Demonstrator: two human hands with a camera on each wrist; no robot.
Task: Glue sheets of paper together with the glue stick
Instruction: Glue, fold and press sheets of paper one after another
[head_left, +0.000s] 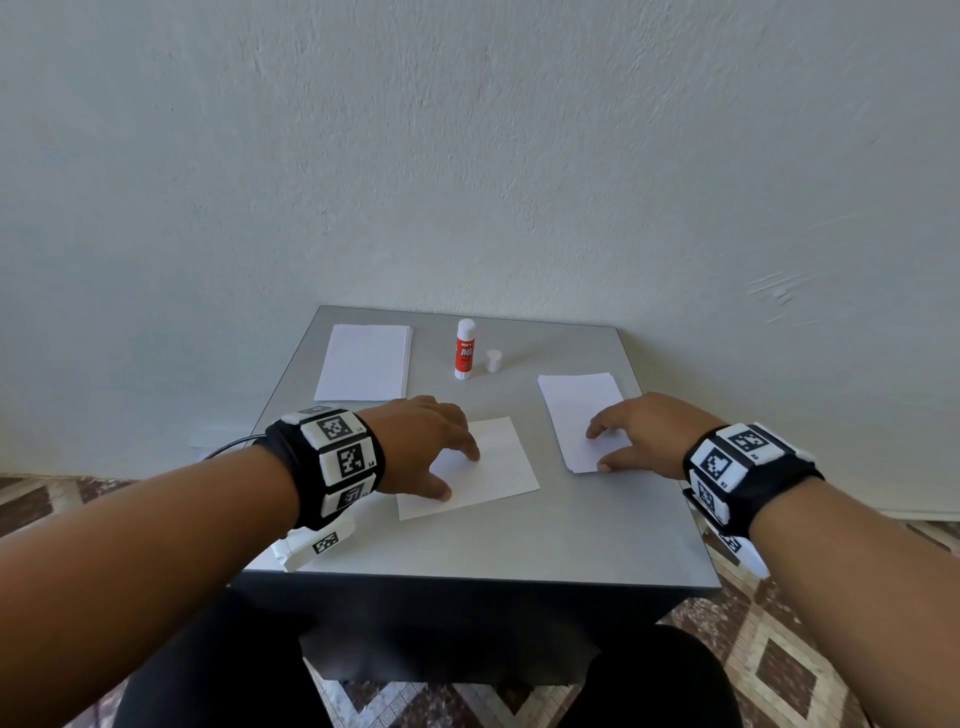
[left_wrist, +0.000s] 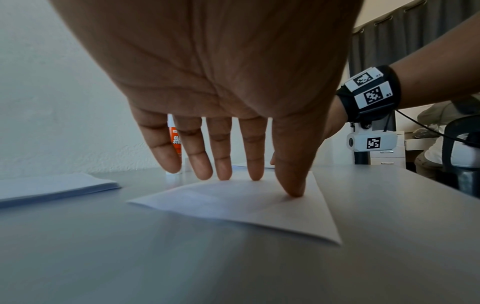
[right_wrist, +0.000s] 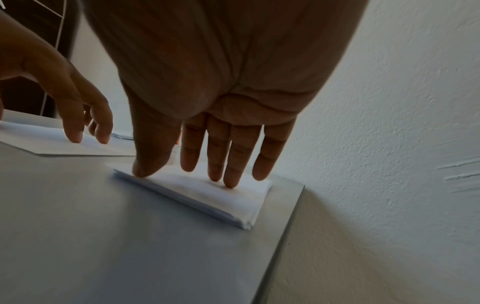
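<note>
The left hand (head_left: 415, 441), grip wide, presses the single white paper sheet (head_left: 498, 467) flat; the right hand (head_left: 639, 431), fingers spread, rests on the small white paper stack (right_wrist: 207, 197); the uncapped orange-and-white glue stick (head_left: 464, 349) stands beyond both grips on the grey worktop (head_left: 519, 545); it may dry, or several sheets lift together.

A single flat white paper sheet (head_left: 488, 467) lies skewed near the grey desk's (head_left: 519, 551) front-middle. A thin white paper stack (head_left: 582, 415) lies by the right edge, another (head_left: 363, 361) at the back-left corner. The upright orange-and-white glue stick (head_left: 465, 349) stands uncapped at back-centre, its small white cap (head_left: 493, 360) just beside.
</note>
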